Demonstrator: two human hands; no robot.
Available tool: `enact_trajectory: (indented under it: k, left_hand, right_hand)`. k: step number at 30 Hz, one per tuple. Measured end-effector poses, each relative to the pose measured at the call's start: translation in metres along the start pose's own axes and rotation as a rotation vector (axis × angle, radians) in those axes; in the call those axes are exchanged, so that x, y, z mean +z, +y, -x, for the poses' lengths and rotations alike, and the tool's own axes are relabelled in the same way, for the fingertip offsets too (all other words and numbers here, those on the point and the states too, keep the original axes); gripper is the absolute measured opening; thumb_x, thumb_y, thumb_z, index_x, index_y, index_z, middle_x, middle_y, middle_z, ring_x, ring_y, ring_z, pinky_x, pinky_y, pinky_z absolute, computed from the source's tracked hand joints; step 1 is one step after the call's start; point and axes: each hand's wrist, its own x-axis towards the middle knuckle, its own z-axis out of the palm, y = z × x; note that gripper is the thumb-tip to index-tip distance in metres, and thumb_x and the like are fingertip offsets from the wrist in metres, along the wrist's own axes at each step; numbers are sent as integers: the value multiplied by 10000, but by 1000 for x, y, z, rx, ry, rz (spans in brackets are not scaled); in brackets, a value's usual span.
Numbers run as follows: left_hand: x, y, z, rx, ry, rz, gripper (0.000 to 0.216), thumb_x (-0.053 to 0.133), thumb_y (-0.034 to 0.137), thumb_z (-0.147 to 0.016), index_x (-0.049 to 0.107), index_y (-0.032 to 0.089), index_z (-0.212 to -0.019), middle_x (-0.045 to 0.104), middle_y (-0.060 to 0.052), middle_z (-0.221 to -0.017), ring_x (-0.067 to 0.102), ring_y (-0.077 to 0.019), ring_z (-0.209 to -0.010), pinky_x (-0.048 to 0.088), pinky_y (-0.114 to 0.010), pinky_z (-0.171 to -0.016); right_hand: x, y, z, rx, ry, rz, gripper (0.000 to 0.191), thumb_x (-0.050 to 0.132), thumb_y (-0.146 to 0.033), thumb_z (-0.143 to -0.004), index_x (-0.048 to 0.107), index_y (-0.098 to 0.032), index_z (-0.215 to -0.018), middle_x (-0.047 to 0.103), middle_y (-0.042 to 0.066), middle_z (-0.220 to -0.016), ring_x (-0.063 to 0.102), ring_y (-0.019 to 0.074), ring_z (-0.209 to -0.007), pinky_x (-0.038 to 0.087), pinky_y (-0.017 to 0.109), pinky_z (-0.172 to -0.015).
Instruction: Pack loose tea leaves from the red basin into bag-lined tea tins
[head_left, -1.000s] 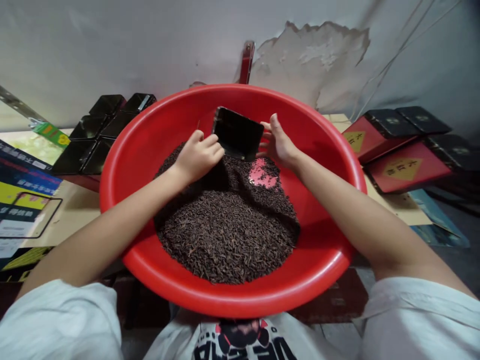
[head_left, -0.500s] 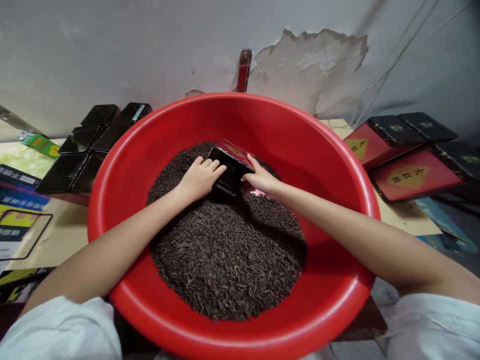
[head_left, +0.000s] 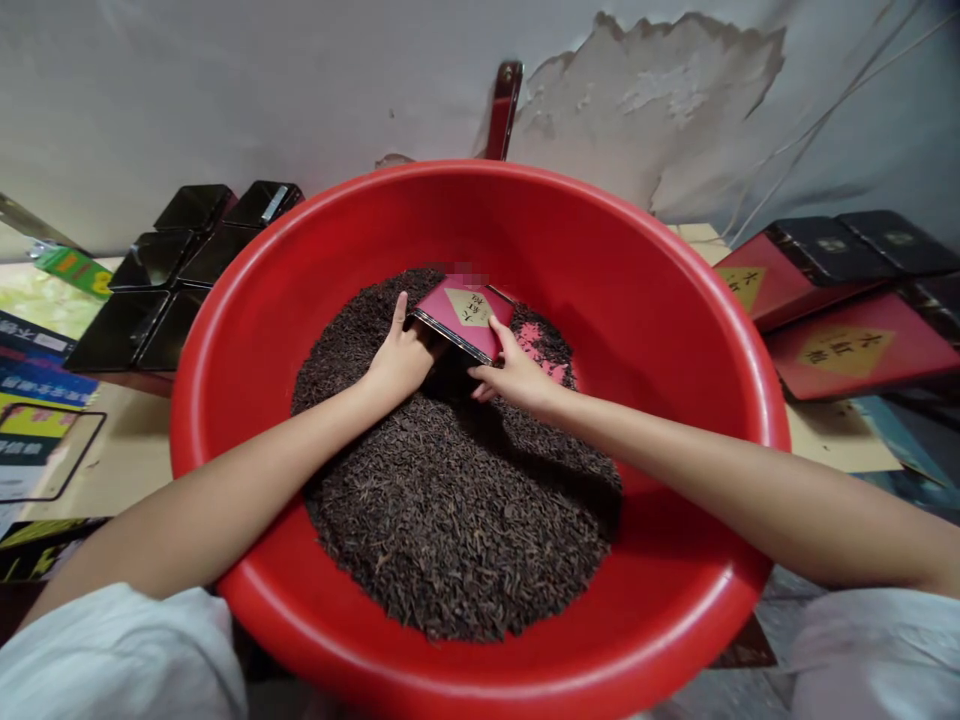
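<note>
A big red plastic basin holds a heap of dark loose tea leaves. At the far side of the heap a small red tin with a yellow diamond label lies tipped, its open mouth pressed down into the leaves. My left hand grips the tin's left edge, fingers curled under it. My right hand grips its right edge with the thumb on top. Both wrists rest on the leaves.
Several black tin lids or open tins stand at the back left. Red tins with black lids lie at the right. Printed cardboard lies at the left. A peeling wall rises close behind the basin.
The tin has come down from above the leaves and turned over, so its red labelled side now faces up and its mouth digs into the heap. Both hands followed it.
</note>
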Motion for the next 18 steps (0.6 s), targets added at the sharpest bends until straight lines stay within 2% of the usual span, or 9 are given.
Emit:
enact_trajectory:
  k: [3,5,7,9,12,15,18]
  left_hand:
    - [9,-14,-3,111,81,3,626,588,129,-838,431,269,-1428,645,-81,-1259,476,-342,-1309,154,-680,-1156]
    - [15,-22,-3,145,113,-28,560,618,160,-831,504,212,-1377,685,-116,-1177,537,-346,-1248,212,-679,-1140]
    - [18,-29,-4,176,137,-63,493,634,168,-826,565,167,-1314,689,-149,-1156,578,-334,-1200,275,-659,-1123]
    - [17,-32,-3,212,164,-95,422,625,155,-829,607,143,-1250,702,-156,-1113,626,-308,-1127,325,-630,-1109]
    - [10,-31,-3,256,242,-148,286,519,115,-879,665,162,-1120,738,-94,-950,673,-242,-976,365,-581,-1099]
    - [-3,-23,-3,294,332,-174,350,362,88,-933,687,200,-998,710,-21,-750,656,-171,-806,409,-482,-1080]
    - [-18,-18,-2,293,421,-83,370,318,134,-959,674,232,-989,671,10,-688,609,-144,-717,453,-392,-996]
  right_hand:
    - [-9,1,-4,-75,89,229,847,559,-309,-845,88,-216,-1543,670,116,-1001,651,169,-608,557,377,-712]
    - [-13,0,-6,-127,138,441,795,529,-397,-862,166,-181,-1535,667,144,-1078,674,220,-742,527,413,-805]
    - [-14,-2,-5,-153,161,598,784,486,-414,-883,158,-124,-1534,665,178,-1110,665,280,-917,487,436,-888]
    - [-15,-5,-5,-150,157,699,781,458,-389,-894,130,-81,-1533,658,210,-1134,646,310,-1002,468,441,-915]
    - [-17,-9,-5,-129,132,785,777,459,-329,-882,124,-63,-1530,632,234,-1195,635,320,-1048,471,426,-914]
    - [-24,-12,-9,-107,120,834,778,460,-271,-862,119,-80,-1534,609,230,-1243,623,314,-1086,469,420,-927]
    - [-34,-12,-15,-75,141,788,756,443,-223,-850,143,-122,-1537,616,204,-1244,647,290,-1032,489,411,-901]
